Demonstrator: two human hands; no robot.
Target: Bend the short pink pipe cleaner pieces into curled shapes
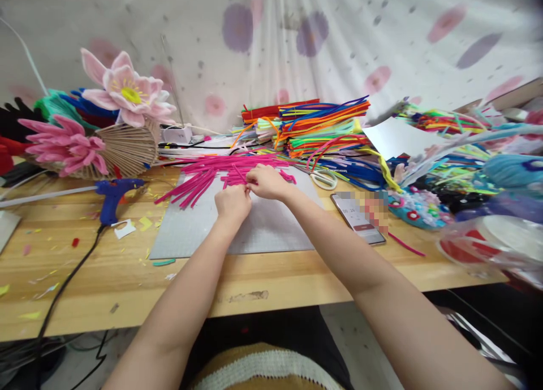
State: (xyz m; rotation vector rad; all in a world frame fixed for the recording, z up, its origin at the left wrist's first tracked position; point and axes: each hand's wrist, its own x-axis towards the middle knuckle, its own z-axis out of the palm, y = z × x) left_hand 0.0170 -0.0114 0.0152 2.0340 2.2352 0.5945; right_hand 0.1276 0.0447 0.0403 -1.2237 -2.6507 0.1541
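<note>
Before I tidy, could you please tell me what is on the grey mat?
Pink fuzzy stems lie across the far part of the grey mat; whatever they cover cannot be seen.

A hand could cross the mat (271,226) between the forearms (335,243); magenta pipe cleaners (206,164) block its back.

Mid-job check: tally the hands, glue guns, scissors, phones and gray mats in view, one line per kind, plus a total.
Hands: 2 (left hand, right hand)
Glue gun: 1
Scissors: 1
Phone: 1
Gray mat: 1
Total: 6
</note>
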